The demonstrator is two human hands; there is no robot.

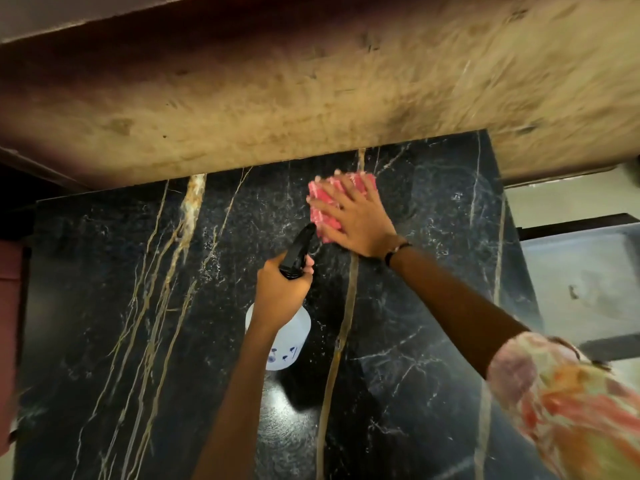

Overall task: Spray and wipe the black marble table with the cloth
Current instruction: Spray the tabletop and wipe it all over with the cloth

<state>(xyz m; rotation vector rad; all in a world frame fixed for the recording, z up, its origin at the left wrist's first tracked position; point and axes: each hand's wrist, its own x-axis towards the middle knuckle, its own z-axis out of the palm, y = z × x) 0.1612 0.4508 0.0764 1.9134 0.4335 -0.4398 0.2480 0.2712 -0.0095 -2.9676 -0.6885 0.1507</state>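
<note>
The black marble table (114, 306) with pale gold and white veins fills the lower part of the head view. My right hand (356, 223) lies flat with spread fingers on a pink cloth (320, 211), pressing it onto the marble near the far edge. My left hand (282, 289) grips a spray bottle by its black trigger head (298, 249), nozzle pointing toward the cloth. The bottle's white body (287, 344) hangs below my wrist, above the table. Fine droplets speckle the marble around the cloth.
A worn beige wall (311, 98) runs along the table's far edge. To the right of the table sits a grey tub or basin (581, 282) beyond a dark frame. A dark reddish surface (8, 306) borders the left side.
</note>
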